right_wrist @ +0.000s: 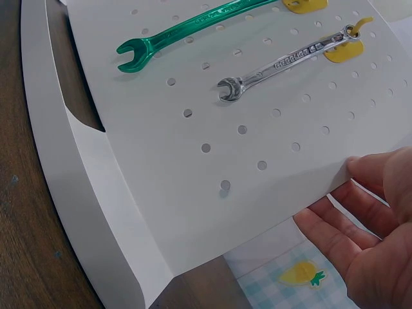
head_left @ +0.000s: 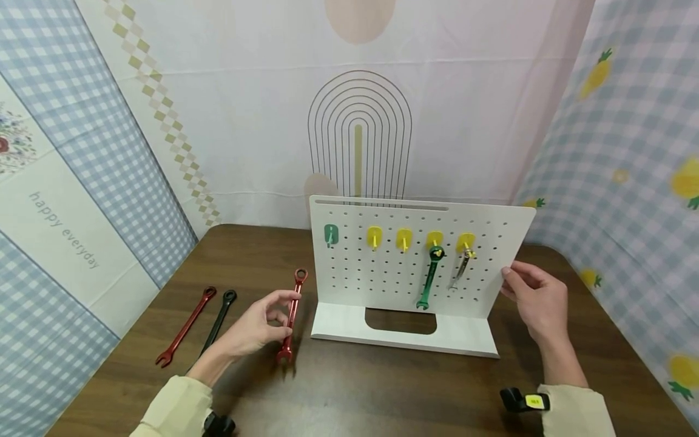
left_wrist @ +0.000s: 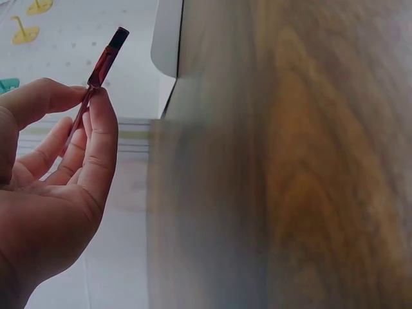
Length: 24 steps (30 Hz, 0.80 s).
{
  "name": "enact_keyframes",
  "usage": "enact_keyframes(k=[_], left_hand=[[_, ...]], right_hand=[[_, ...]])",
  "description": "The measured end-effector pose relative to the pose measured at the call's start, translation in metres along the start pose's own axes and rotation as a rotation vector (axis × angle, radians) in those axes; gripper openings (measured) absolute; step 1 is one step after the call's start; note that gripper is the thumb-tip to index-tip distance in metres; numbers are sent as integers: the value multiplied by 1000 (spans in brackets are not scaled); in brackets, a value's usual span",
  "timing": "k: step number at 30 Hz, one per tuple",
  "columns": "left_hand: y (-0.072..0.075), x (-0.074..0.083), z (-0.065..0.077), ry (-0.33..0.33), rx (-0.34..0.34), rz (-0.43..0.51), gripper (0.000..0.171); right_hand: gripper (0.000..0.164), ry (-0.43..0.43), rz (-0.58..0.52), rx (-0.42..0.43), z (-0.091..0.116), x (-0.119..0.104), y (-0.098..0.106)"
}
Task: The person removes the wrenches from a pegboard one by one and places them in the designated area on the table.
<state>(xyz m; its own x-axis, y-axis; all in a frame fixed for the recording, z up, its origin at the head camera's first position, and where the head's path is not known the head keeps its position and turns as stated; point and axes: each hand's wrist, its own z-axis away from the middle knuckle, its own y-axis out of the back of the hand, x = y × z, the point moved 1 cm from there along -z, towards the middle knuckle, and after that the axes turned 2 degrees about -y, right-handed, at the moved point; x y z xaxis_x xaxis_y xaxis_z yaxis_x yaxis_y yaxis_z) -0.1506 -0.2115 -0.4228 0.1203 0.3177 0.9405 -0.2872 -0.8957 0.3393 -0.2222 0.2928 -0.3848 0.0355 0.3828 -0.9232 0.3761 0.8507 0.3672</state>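
Observation:
My left hand [head_left: 256, 325] pinches a red combination wrench [head_left: 293, 309] between thumb and fingers, ring end up, just left of the white pegboard [head_left: 349, 273]. In the left wrist view the same red wrench [left_wrist: 103, 66] rises above the fingertips. With thumb in front and fingers behind, my right hand [head_left: 537, 300] grips the pegboard's right edge. A green wrench [head_left: 429, 279] hangs from one yellow hook, and a silver wrench [right_wrist: 283, 64] from the yellow hook to its right. Two yellow hooks [head_left: 374, 238] and a green hook [head_left: 330, 234] hold nothing.
Left of my left hand, another red wrench [head_left: 185, 328] and a black wrench [head_left: 221, 315] lie on the brown wooden table [head_left: 382, 388]; my forearm partly covers the black one. Patterned cloths [head_left: 246, 121] hang behind and on both sides.

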Motion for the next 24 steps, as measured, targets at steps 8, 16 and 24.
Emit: enact_keyframes(k=[8, 16, 24], left_hand=[[8, -5, 2, -11, -4, -17, 65], [17, -8, 6, 6, -1, -20, 65], [23, -10, 12, 12, -3, -20, 65]], right_hand=[[45, -8, -8, 1, 0, -1, 0], [45, -14, -9, 1, 1, 0, 0], [45, -1, -7, -3, 1, 0, 0]])
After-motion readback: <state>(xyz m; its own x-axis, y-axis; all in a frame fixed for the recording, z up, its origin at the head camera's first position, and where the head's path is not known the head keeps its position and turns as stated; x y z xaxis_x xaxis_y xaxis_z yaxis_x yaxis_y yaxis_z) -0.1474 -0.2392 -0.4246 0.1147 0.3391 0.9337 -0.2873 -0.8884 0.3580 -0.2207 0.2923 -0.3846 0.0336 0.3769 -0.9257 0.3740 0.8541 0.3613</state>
